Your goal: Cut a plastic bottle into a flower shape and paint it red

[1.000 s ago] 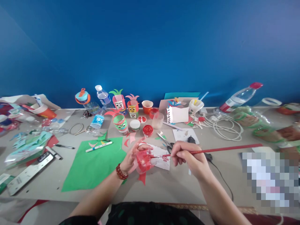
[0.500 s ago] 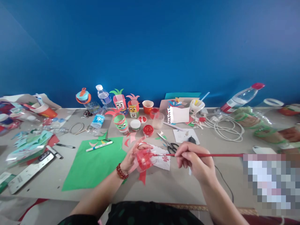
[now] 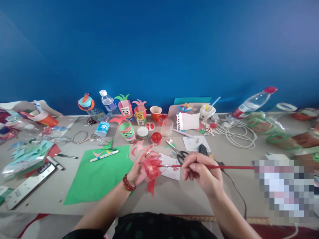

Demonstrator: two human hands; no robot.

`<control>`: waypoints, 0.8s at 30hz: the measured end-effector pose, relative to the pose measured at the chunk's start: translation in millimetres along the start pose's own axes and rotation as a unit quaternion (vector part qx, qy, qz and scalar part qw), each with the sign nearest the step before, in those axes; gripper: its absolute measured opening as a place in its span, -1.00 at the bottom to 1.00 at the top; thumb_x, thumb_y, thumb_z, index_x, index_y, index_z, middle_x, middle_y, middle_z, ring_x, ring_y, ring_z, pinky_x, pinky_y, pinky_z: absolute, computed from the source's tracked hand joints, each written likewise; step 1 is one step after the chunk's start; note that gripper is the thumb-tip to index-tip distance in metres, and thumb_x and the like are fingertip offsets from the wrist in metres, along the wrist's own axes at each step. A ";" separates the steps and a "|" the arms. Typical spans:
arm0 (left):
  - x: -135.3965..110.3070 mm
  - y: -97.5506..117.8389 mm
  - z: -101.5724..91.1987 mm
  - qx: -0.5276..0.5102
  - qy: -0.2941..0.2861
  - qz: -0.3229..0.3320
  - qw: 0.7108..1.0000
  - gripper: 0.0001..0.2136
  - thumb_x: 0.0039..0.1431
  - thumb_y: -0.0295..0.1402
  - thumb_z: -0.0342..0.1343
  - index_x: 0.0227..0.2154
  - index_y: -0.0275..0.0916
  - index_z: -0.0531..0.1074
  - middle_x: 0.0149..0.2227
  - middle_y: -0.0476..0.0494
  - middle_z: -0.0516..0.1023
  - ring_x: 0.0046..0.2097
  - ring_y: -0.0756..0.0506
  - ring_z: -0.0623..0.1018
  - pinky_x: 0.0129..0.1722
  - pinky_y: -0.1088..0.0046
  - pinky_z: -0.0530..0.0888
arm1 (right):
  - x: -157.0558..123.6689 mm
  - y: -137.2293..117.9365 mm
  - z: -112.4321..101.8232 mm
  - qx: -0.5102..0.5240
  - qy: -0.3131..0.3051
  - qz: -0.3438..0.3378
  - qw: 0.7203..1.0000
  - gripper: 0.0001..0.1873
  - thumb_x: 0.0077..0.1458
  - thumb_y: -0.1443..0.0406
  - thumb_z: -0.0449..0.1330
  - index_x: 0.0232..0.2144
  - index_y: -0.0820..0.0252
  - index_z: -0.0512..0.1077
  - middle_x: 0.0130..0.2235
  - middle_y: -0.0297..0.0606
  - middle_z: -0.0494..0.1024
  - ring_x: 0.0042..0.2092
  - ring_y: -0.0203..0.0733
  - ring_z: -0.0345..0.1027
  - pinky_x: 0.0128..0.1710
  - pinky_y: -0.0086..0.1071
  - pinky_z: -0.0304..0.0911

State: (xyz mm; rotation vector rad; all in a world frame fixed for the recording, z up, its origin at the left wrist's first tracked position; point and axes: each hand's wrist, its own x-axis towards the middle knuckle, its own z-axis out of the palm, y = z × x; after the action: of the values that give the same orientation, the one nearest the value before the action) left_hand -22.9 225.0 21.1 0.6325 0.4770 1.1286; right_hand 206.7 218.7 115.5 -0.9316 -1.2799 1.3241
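Note:
My left hand [image 3: 140,166] is closed round a small clear plastic cup [image 3: 152,168] smeared with red paint, held on its side just above the table. My right hand [image 3: 201,172] pinches a long red paintbrush [image 3: 224,167], whose tip touches the cup's side. A red paper scrap [image 3: 151,186] hangs below the cup. Under both lies a white paper [image 3: 171,166] with a red knot print. An open pot of red paint [image 3: 156,137] stands just behind my hands.
A green paper sheet [image 3: 99,174] with a white marker [image 3: 104,155] lies to the left. Scissors [image 3: 178,152] and a glue gun [image 3: 203,150] lie behind my right hand. Decorated cups [image 3: 127,129], water bottles [image 3: 101,129], a cable coil [image 3: 236,132] and craft scraps crowd the back.
The brush handle has dropped from a slight upward slant to level, and my right hand slid a little along it. The cup stays in my left hand.

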 end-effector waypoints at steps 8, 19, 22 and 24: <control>1.0 0.2 -1.9 -0.021 0.011 -0.009 1.000 -0.10 -0.23 0.11 0.40 0.23 -0.08 0.33 0.06 -0.28 0.50 0.03 -0.29 0.54 0.13 0.02 0.42 | 0.9 2.8 -2.5 -0.027 0.031 -0.030 0.999 -0.76 -0.02 0.44 0.07 -0.53 0.19 0.53 -0.64 -0.33 0.53 -0.63 -0.35 0.32 -0.66 -0.52 0.09; 1.1 -0.7 -3.3 -0.035 0.009 -0.012 0.999 -0.09 -0.22 0.09 0.40 0.24 -0.08 0.30 0.07 -0.30 0.50 0.01 -0.29 0.56 0.06 0.05 0.47 | 2.0 1.2 0.2 -0.032 0.039 -0.025 0.998 -0.77 -0.02 0.42 0.06 -0.54 0.20 0.51 -0.65 -0.32 0.52 -0.64 -0.35 0.29 -0.67 -0.52 0.09; 0.9 -0.5 -1.3 -0.049 0.002 -0.021 0.999 -0.12 -0.20 0.08 0.41 0.24 -0.04 0.30 0.07 -0.28 0.50 -0.03 -0.26 0.57 -0.02 0.11 0.53 | -0.8 0.3 2.5 -0.017 0.021 -0.018 0.999 -0.77 -0.01 0.42 0.06 -0.54 0.20 0.50 -0.65 -0.32 0.52 -0.64 -0.34 0.29 -0.67 -0.51 0.10; 0.6 -0.3 -0.7 -0.053 0.002 -0.025 0.998 -0.13 -0.19 0.07 0.41 0.23 -0.02 0.31 0.07 -0.28 0.50 -0.05 -0.23 0.58 -0.04 0.13 0.54 | -1.9 1.6 4.5 -0.033 0.006 -0.018 0.999 -0.77 0.01 0.41 0.06 -0.53 0.20 0.50 -0.64 -0.31 0.53 -0.64 -0.33 0.28 -0.66 -0.50 0.11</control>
State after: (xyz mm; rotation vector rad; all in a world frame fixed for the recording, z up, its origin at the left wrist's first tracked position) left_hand -22.9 225.6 20.4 0.5237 0.4316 1.1012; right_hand 202.4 216.1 114.3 -0.9576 -1.3325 1.2534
